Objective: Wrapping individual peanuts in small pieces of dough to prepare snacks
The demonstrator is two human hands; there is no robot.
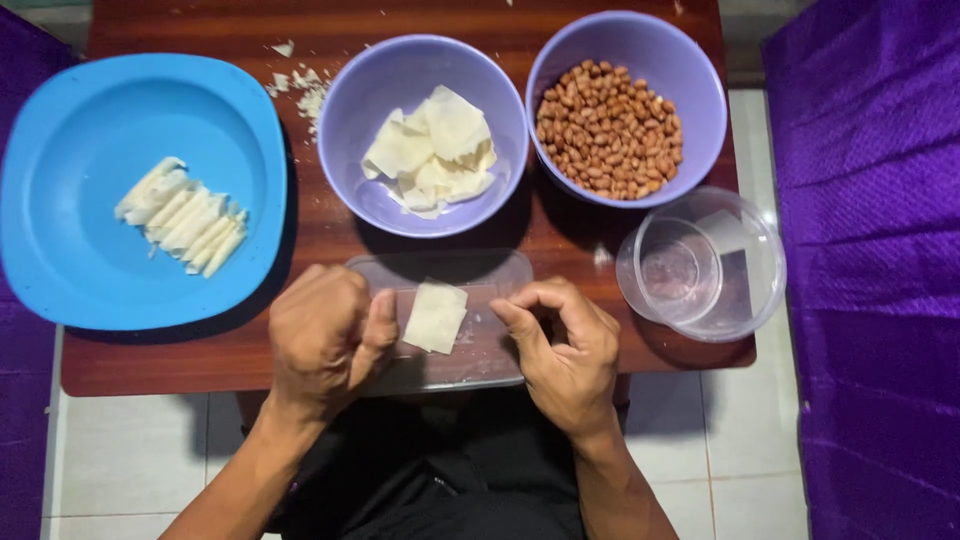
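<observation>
So far, about a dozen rolled pastry sticks (183,216) lie in a slanted row on the blue plate (60,250) at the left of the frame, and those look like the finished pieces. Much is left, judging by the stock: the purple bowl (380,90) in the upper middle holds a loose heap of square wrappers (435,150), and the second purple bowl (690,70) to its right is well filled with peanuts (610,130).

One flat wrapper (436,316) lies on the clear plastic lid (490,345) at the lower middle, unfilled and unrolled, with no peanut on it that I can see. The left hand (320,340) rests curled just left of it, thumb near the wrapper's edge, fingers folded in on nothing visible. The right hand (565,350) sits just right of the wrapper, fingertips pinched together; whether something small is between them cannot be told.

Around this, a clear round tub (745,300) with a smaller clear cup (672,270) inside stands at the right edge of the wooden table (300,20). Pastry crumbs (305,90) lie scattered between plate and wrapper bowl. Purple cloth (870,200) hangs at the far right. Nothing blocks the path from the hands to either bowl.
</observation>
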